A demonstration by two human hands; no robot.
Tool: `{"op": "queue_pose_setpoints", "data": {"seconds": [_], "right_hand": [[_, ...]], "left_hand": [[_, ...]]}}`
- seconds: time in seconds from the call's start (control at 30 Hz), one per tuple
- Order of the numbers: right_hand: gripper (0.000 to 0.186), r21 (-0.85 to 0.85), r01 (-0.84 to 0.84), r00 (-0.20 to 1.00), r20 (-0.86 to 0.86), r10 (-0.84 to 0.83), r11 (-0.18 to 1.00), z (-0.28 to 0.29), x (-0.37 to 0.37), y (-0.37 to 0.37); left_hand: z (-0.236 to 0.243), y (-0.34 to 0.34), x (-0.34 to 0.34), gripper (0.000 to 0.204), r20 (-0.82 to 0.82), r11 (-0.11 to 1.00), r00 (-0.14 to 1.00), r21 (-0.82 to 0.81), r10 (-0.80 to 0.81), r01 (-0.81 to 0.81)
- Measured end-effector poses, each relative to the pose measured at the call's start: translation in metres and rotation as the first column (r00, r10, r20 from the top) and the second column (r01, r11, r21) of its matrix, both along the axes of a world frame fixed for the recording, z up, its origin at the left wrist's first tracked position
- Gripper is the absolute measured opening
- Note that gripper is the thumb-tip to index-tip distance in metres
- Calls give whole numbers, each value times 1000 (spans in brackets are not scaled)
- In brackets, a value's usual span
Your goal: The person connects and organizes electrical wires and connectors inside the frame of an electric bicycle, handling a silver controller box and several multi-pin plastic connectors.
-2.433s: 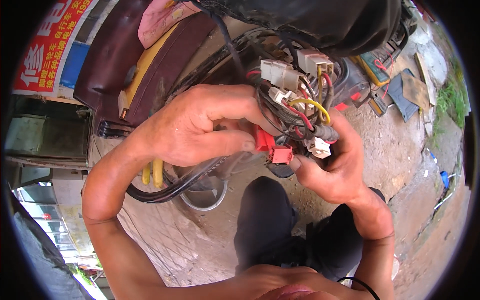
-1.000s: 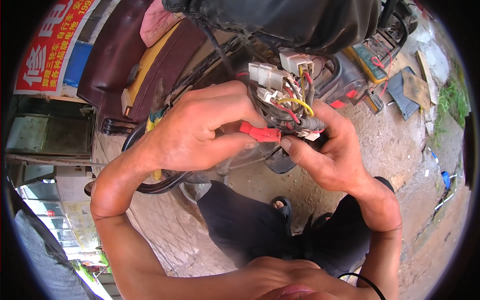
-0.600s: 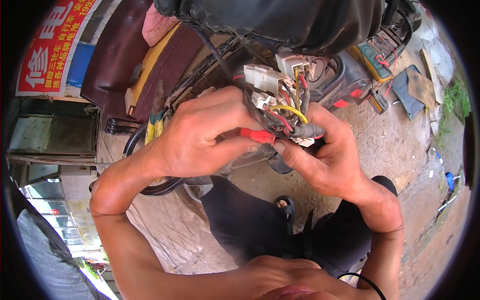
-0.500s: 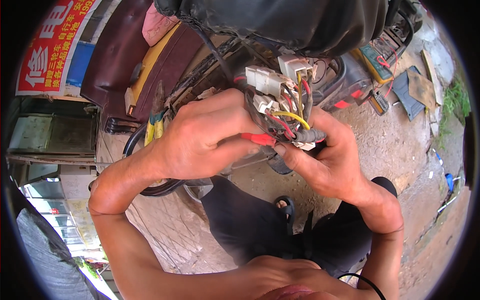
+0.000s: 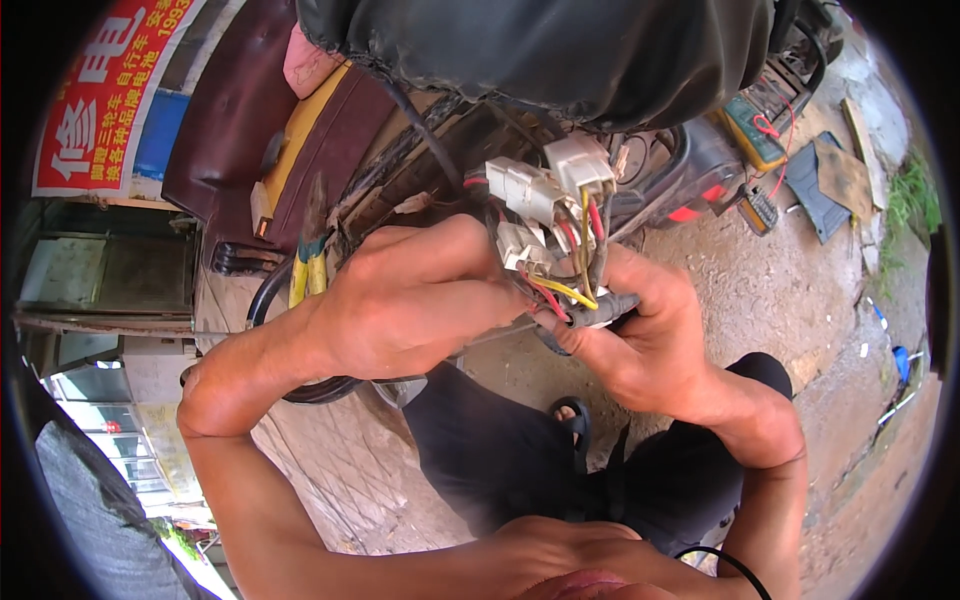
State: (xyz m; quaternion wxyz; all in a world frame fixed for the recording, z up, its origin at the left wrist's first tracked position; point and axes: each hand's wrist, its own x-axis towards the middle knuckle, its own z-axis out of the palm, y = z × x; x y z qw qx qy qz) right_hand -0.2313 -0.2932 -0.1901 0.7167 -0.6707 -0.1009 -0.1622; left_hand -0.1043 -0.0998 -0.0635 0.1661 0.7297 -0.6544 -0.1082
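Observation:
A wiring harness with several off-white plastic plugs (image 5: 527,188) and red, yellow and dark wires (image 5: 566,293) is held up between both hands, under a black padded cover (image 5: 560,50). My left hand (image 5: 420,300) is closed, its thumb and forefinger pinched at the harness's left edge; the exact strand there is hidden by the fingertips. My right hand (image 5: 645,340) grips the bundle from the right, thumb in front and fingers behind. A dark grey cylindrical connector (image 5: 606,309) lies across between its thumb and fingers.
Yellow-handled pliers (image 5: 318,265) stand upright left of my left hand, beside a black cable loop (image 5: 262,295). A maroon seat (image 5: 225,130) is at the upper left. A multimeter (image 5: 752,135) with red leads lies at the upper right, near a dark flat piece (image 5: 815,190) on the ground.
Both hands and the harness have shifted slightly down toward me. The red-wrapped piece at my left fingertips is now mostly covered, and the grey connector has tilted.

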Motion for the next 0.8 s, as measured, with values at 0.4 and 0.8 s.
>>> {"op": "queue_pose_setpoints", "data": {"seconds": [0.4, 0.8], "right_hand": [[42, -159, 112, 978, 191, -81, 981, 0, 0, 0], [52, -441, 142, 970, 239, -37, 886, 12, -4, -17]], "left_hand": [[13, -11, 6, 47, 416, 974, 909, -200, -12, 105], [14, 4, 27, 48, 579, 925, 770, -378, 268, -38]]}}
